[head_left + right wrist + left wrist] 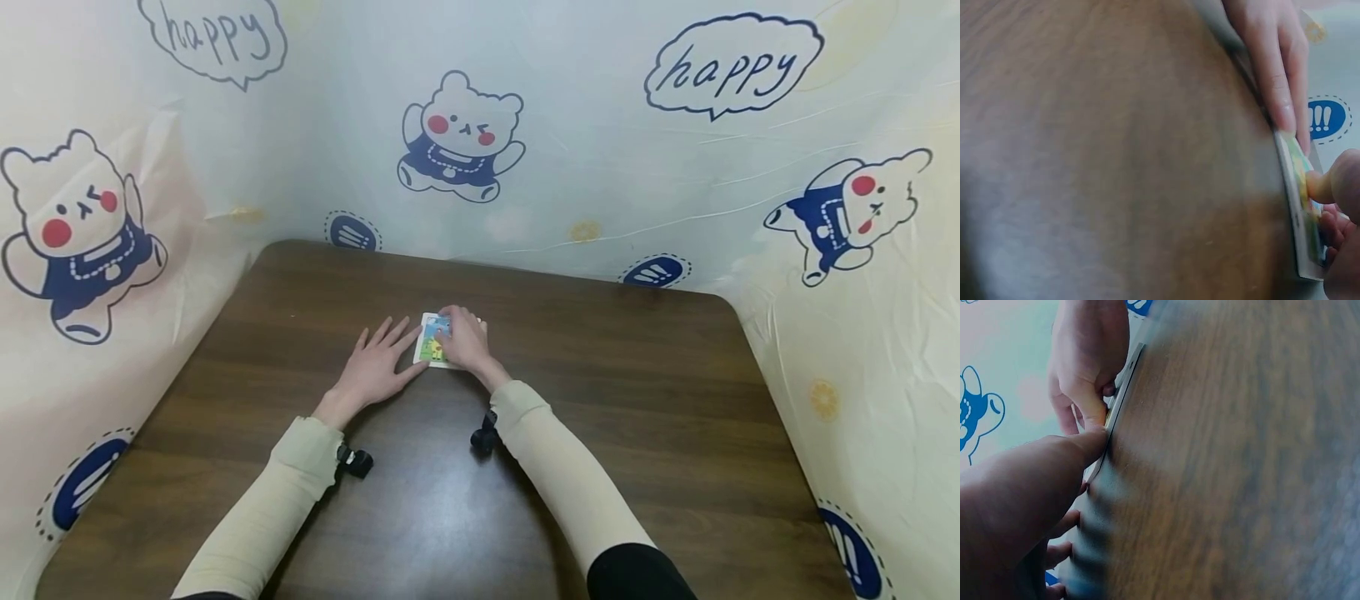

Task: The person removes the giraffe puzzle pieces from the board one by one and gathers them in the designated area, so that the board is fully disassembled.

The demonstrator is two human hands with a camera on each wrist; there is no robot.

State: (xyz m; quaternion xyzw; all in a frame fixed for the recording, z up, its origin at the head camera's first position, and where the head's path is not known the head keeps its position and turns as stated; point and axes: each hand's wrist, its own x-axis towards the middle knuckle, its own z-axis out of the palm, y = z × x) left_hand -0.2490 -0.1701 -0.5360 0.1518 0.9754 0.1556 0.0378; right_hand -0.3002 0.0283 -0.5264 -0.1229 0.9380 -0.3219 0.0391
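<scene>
A small flat picture board with a white border and a blue, green and yellow cartoon print lies on the table. My left hand rests at its left side, fingers spread and straight. Its thumb touches the near left corner, and the index finger reaches the left edge. Over the right part of the board is my right hand, covering some of the print. In the right wrist view, the right thumb and curled fingers meet the board's printed face; I cannot tell whether they pinch a piece of it.
The dark brown wooden table has rounded far corners. A light curtain printed with cartoon bears and "happy" bubbles hangs round its back and sides. A small black camera sits on the left wrist, another on the right.
</scene>
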